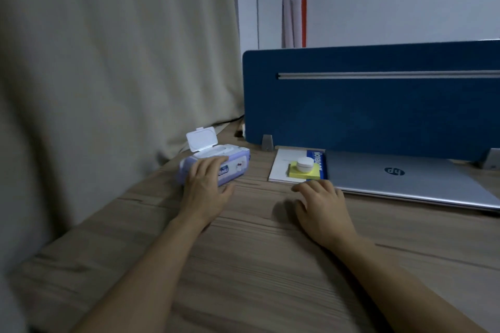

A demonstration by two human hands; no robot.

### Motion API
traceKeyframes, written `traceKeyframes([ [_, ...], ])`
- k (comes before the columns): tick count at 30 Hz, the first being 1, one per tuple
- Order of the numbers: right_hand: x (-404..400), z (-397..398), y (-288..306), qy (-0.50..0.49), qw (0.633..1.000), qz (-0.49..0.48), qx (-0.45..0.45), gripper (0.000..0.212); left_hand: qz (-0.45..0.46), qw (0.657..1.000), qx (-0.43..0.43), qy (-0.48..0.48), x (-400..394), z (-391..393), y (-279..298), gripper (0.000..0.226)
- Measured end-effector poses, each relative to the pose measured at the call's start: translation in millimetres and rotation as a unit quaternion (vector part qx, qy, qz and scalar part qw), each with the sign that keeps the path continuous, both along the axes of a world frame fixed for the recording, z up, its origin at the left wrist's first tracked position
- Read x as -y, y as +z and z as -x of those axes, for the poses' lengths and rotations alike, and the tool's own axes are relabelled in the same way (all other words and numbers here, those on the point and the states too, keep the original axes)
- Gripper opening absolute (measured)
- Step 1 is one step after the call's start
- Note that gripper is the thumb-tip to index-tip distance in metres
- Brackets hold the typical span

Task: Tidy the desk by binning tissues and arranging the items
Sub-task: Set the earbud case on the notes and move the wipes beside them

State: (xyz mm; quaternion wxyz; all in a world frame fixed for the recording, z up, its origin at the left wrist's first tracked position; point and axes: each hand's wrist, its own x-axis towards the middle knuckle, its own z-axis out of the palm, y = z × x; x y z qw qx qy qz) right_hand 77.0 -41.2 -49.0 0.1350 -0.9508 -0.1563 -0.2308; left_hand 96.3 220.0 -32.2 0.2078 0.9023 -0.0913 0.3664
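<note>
A lilac pack of wet wipes (232,161) lies on the wooden desk (243,265) at the left, its white flip lid (201,139) standing open. My left hand (205,184) rests on the pack's near side, fingers over its top and thumb at its front edge. My right hand (322,203) lies flat on the desk with fingers spread, holding nothing, just in front of a white and blue book (278,167). A yellow sticky-note pad (311,173) sits on the book, with a small white round jar (304,164) on top of the pad.
A closed silver laptop (405,178) lies to the right of the book, against a blue desk divider (365,105). A beige curtain (108,76) hangs along the desk's left edge. Pale rods (289,8) stand behind the divider.
</note>
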Motion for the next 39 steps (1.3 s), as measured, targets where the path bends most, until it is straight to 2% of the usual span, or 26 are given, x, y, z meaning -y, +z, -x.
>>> traceKeyframes([
  [4, -33, -7, 0, 0.012, 0.997, 0.076, 0.026, 0.037, 0.042, 0.998, -0.001, 0.050, -32, -7, -2, 0.075],
  [9, -73, -41, 2, 0.024, 0.995, 0.094, 0.039, 0.036, 0.110, 0.990, -0.060, 0.066, -52, -34, -8, 0.088],
  [19, -101, -107, 2, 0.021, 0.997, 0.065, 0.045, 0.035, 0.194, 0.977, -0.075, -0.037, -66, -72, -4, 0.108],
  [24, -95, -110, 2, 0.002, 0.999, 0.030, 0.040, 0.036, 0.136, 0.987, -0.086, -0.010, -65, -69, -6, 0.110],
  [31, -90, -108, 2, -0.003, 0.999, 0.016, 0.033, 0.041, -0.036, 0.991, -0.125, -0.024, -66, -72, -1, 0.074],
  [39, -93, -110, 1, 0.006, 0.999, -0.007, 0.034, 0.047, -0.047, 0.986, -0.162, 0.002, -61, -73, 0, 0.063],
])
